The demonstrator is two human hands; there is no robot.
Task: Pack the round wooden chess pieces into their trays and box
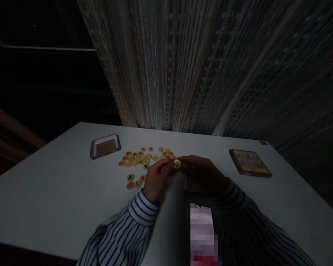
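Between my two hands, above the white table (58,210), a round Chinese chess piece (177,164) is held up with its dark character facing me. My left hand (158,177) pinches it from the left with thumb and fingers. From the other side, the fingertips of my right hand (199,170) close on the same piece. A loose spread of wooden Chinese chess pieces (134,162) lies beyond and left of my left hand, some showing red or black characters, others plain side up. A few lie nearer, beside my left wrist. My hands hide part of the spread.
An open shallow box half (92,150) stands at the table's back left. To the right lies a flat box with a printed top (251,162). A blurred-out bright object (204,232) is at the near edge between my arms. A string curtain (166,66) hangs behind the table.
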